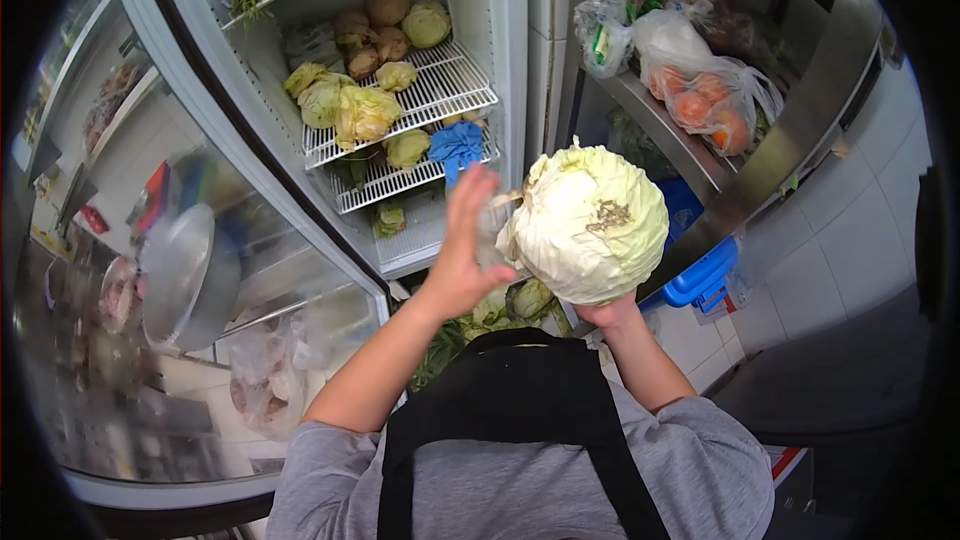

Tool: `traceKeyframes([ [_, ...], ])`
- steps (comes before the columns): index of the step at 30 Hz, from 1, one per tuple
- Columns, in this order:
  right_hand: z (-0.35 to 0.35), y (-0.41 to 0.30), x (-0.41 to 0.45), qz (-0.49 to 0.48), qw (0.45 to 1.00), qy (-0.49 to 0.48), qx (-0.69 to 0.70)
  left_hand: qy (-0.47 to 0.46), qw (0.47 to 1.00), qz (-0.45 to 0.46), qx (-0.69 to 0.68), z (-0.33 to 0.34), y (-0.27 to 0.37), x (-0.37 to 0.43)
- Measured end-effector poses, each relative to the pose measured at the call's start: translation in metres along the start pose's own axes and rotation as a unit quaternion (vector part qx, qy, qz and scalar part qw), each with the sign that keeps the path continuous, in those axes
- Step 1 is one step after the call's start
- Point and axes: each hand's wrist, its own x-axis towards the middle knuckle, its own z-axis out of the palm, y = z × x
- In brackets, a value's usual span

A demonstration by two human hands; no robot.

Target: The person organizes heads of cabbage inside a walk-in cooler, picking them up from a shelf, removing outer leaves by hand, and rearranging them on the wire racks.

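Observation:
A large pale green cabbage [592,225] rests on my right hand [607,309], which supports it from below; most of that hand's fingers are hidden behind it. Brown, withered patches mark the cabbage's surface, and its stem end points left. Beside that end my left hand [469,255] is raised with fingers apart, holding nothing, slightly blurred. Ahead, an open refrigerator has a white wire shelf [450,90] bearing several yellowing cabbages [367,112] and brown round vegetables [388,6]. A blue cloth-like item [456,144] hangs on the lower wire shelf [360,195].
The refrigerator's glass door [255,187] stands open at left. To the right, a steel shelf [667,127] holds plastic bags, one with orange-red produce [697,101]. Below are a blue plastic container [701,275] and leafy greens [439,352] near my apron.

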Motion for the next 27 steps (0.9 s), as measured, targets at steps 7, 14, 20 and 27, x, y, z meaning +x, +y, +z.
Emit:
traceKeyframes([
  [7,-0.002,0.018,-0.003,0.105,0.991,-0.013,0.082,-0.019,0.989,0.143,0.007,-0.001,0.005,-0.005],
  [14,-0.024,0.012,-0.013,0.118,0.992,-0.005,0.048,-0.082,0.991,0.109,-0.008,-0.019,0.002,-0.005],
  [20,-0.035,0.018,-0.017,0.127,0.988,0.036,0.085,0.086,0.994,0.061,0.034,0.005,0.009,-0.006],
  [27,-0.023,0.017,-0.016,0.053,0.979,0.195,-0.006,0.157,0.917,-0.233,-0.282,0.037,-0.018,-0.006],
])
